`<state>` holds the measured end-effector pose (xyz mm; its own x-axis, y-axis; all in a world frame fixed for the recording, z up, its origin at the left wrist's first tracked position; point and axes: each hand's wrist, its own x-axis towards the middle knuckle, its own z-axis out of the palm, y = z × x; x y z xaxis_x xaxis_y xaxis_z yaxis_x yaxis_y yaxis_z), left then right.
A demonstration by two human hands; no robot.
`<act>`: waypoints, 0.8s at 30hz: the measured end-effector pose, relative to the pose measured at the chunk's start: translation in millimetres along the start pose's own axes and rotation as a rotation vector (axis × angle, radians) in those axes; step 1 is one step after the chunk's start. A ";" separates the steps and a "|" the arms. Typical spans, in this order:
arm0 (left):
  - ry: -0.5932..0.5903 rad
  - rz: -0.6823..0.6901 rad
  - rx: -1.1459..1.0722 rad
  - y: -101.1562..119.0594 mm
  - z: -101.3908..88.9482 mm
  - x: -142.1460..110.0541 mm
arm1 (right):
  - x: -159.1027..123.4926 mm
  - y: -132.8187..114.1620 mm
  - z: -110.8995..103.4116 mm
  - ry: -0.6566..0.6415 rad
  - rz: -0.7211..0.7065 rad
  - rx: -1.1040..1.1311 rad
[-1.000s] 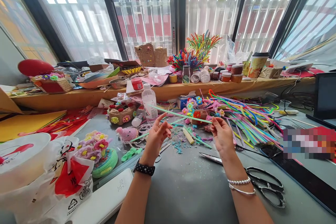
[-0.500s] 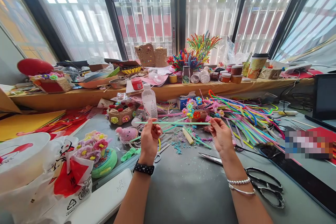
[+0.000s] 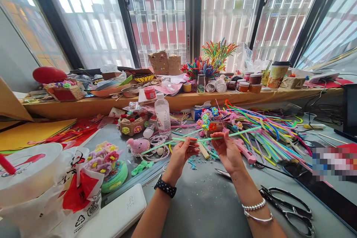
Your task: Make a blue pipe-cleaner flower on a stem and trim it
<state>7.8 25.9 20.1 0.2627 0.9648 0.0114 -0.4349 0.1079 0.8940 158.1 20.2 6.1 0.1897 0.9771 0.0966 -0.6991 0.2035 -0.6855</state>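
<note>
A light green pipe cleaner (image 3: 245, 131) stretches across both of my hands above the grey table. My left hand (image 3: 182, 156) pinches it near its left end between thumb and fingertips. With the thumb raised against the fingers, my right hand (image 3: 229, 153) holds it farther along, and the other end sticks out to the right. Beneath and behind the hands lie a pale yellow stick-shaped piece (image 3: 203, 151), more green pipe cleaners and blue-green fluffy scraps (image 3: 192, 163). A pink glue gun (image 3: 245, 151) rests just beyond my right hand.
Black-handled scissors (image 3: 291, 208) lie right of my right forearm. A pile of coloured pipe cleaners (image 3: 267, 134) spreads at the back right. A clear bottle (image 3: 162, 115), pink crocheted toy (image 3: 138, 145), white power bank (image 3: 117, 212) and lidded tub (image 3: 28, 178) stand leftward.
My left hand went from open fingers to pinching the pipe cleaner. My hands have since drawn closer together, and the right grip now sits farther in from the end. The view shifted slightly.
</note>
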 end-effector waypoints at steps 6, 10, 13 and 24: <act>0.207 0.157 0.088 -0.4 -8.9 5.1 | -2.9 1.2 3.3 -0.113 -0.046 -0.068; 0.267 0.211 0.149 0.0 -11.3 6.1 | -5.3 5.5 5.7 -0.067 -0.140 -0.253; 0.290 0.262 0.199 1.6 -10.3 5.0 | -6.5 8.1 6.0 -0.068 -0.212 -0.429; 0.281 0.348 0.271 6.4 -11.8 3.1 | -6.1 9.1 2.2 -0.150 -0.289 -0.786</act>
<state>-4.3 32.4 20.5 -0.1153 0.9637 0.2410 -0.2069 -0.2606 0.9430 149.1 16.3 0.8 0.1553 0.9025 0.4017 0.0556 0.3980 -0.9157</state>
